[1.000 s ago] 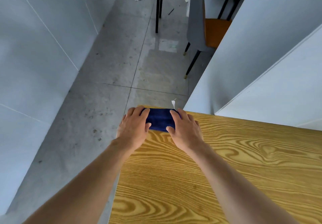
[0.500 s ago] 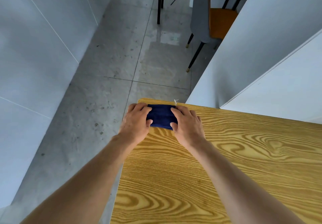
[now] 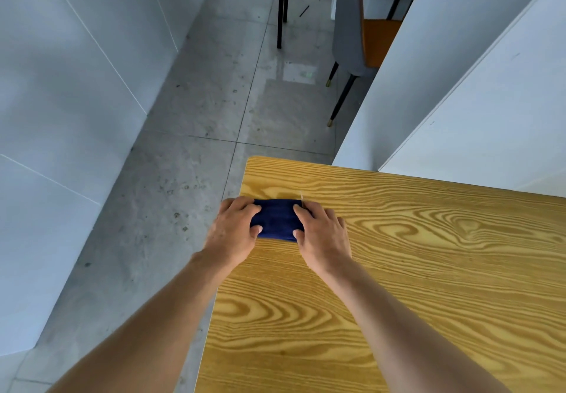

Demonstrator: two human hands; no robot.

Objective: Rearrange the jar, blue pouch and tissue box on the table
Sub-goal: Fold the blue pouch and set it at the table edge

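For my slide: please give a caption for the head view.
Both hands grip a blue pouch near the wooden table corner.

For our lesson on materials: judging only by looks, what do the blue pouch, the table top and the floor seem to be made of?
Blue pouch: apparently soft fabric, matt navy, faintly ribbed, gripped at each end by the left hand and right hand.
Table top: wood or wood-look laminate, with bold yellow grain and a smooth sheen.
Floor: probably concrete or stone tile, grey and speckled, with visible joints.
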